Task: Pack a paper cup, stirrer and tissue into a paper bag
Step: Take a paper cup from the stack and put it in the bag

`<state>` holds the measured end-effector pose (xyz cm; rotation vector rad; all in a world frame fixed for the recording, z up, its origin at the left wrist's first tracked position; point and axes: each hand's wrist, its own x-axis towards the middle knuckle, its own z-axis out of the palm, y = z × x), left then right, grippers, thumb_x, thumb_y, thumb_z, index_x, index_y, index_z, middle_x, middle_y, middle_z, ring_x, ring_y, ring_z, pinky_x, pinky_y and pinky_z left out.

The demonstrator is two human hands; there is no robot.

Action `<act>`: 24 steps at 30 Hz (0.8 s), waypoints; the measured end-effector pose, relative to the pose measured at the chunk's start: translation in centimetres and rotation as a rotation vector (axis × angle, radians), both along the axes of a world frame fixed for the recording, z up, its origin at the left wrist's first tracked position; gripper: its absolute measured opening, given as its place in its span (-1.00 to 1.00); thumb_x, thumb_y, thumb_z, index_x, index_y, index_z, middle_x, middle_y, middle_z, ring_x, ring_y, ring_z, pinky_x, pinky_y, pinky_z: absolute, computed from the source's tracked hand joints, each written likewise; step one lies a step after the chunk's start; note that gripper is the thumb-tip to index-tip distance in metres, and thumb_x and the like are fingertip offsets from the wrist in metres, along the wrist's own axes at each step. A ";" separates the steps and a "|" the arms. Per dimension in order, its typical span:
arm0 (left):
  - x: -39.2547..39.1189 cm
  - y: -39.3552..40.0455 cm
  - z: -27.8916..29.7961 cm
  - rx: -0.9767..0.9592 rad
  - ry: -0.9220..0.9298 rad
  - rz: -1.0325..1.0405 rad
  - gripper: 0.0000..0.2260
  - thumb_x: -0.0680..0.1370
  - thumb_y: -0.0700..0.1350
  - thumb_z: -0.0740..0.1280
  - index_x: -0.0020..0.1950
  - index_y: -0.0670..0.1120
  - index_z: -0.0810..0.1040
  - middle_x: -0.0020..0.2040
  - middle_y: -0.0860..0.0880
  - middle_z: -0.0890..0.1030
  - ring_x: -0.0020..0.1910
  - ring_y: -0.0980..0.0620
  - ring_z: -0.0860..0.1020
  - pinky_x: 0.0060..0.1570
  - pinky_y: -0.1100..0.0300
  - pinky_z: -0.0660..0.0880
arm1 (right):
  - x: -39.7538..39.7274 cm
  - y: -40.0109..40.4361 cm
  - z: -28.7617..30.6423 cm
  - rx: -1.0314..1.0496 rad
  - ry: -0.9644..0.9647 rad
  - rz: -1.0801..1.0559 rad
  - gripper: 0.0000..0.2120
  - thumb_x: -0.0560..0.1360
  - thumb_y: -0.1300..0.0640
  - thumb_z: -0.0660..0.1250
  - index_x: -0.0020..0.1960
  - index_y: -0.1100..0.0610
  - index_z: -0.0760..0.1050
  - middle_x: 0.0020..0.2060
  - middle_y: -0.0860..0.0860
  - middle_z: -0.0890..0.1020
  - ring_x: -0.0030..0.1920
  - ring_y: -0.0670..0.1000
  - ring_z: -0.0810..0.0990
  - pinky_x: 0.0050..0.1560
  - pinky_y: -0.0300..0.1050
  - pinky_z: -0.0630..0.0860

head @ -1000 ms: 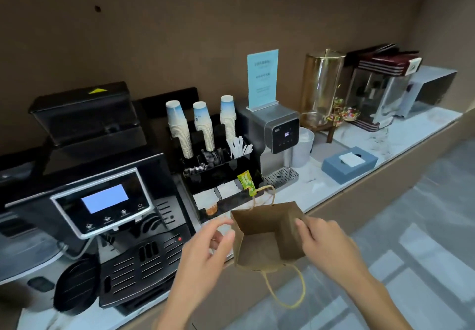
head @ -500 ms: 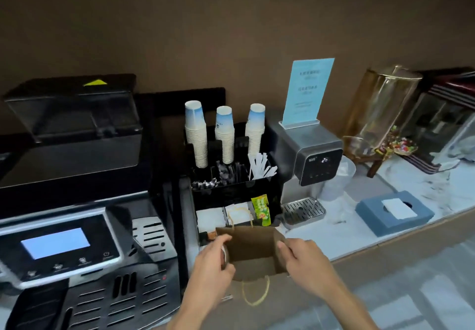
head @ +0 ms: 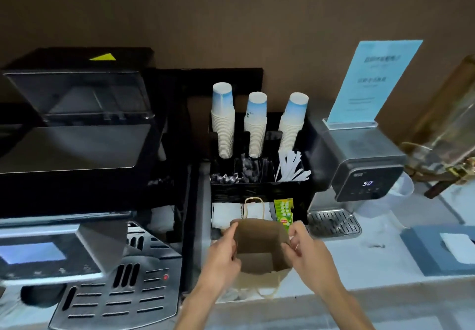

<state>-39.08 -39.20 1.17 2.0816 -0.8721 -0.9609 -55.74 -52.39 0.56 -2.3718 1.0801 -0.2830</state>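
Note:
A brown paper bag (head: pixel 257 237) stands open on the counter in front of a black organiser. My left hand (head: pixel 223 255) pinches its left rim and my right hand (head: pixel 307 255) pinches its right rim, spreading the mouth. The bag is empty inside. Three stacks of upside-down paper cups (head: pixel 223 119) with blue tops rise from the organiser's back row. White wrapped stirrers (head: pixel 291 166) fan out in its right compartment. A blue tissue box (head: pixel 444 248) with a white tissue sticking out lies at the right edge.
A large black coffee machine (head: pixel 84 175) fills the left side. A grey water dispenser (head: pixel 365 160) with a blue sign on top stands right of the organiser, its drip tray (head: pixel 332 223) beside the bag. Green tea sachets (head: pixel 284 210) and white packets sit behind the bag.
The view has moved closer and leftward over the organiser. The bag has been set down nearer the organiser, and both hands stay on its rim.

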 end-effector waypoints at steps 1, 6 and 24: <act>-0.1 -0.4 0.0 -0.001 -0.002 0.010 -0.22 0.48 -0.41 0.26 0.58 0.12 0.09 -0.23 0.12 0.37 -0.26 0.18 0.41 -0.20 0.40 0.44 | -0.1 -0.6 -0.2 -0.023 -0.005 0.041 -0.73 0.51 0.05 0.38 -0.04 -0.12 0.26 -0.39 -0.12 0.45 -0.40 -0.07 0.46 -0.41 -0.25 0.37; -0.7 -2.1 0.3 -0.019 0.064 0.081 -0.20 0.45 -0.41 0.30 0.56 0.15 0.12 -0.18 0.24 0.45 -0.21 0.32 0.46 -0.25 0.48 0.45 | 0.4 -3.5 -0.6 0.073 0.020 0.169 -0.66 0.51 -0.05 0.38 0.23 -0.28 0.40 -0.14 -0.32 0.41 -0.29 -0.23 0.51 -0.21 -0.41 0.44; -1.2 -3.0 -0.3 -0.028 0.122 0.182 -0.29 0.46 -0.30 0.43 0.54 -0.01 0.22 -0.26 0.08 0.39 -0.28 0.20 0.40 -0.09 0.26 0.46 | 5.7 -9.2 4.7 0.319 -0.322 0.237 -0.82 0.44 -0.01 0.47 0.01 -0.21 0.57 -0.20 -0.10 0.59 -0.35 -0.18 0.49 -0.26 -0.33 0.49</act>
